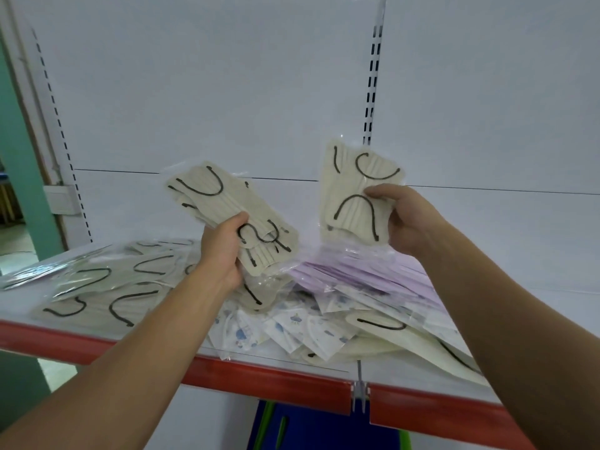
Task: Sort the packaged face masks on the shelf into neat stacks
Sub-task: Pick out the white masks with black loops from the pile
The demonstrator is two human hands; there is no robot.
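My left hand [224,251] grips a bundle of beige mask packs [211,196] with black ear loops, raised above the shelf [19,306] and tilted to the left. To its right, my right hand [402,219] holds another beige mask pack [350,180] upright by its right edge. Below the hands lies a loose heap: beige packs [107,287] spread out on the left, white packs with blue prints [292,326] in the middle, lilac packs [363,271] behind them, and more beige packs [389,332] hanging over the front edge at the right.
The shelf has a red front strip [259,375] with a metal joint clip [359,394]. A white back panel [227,92] with slotted uprights [373,76] rises behind. A green wall [22,177] stands at the left. Blue and green items [292,427] show below the shelf.
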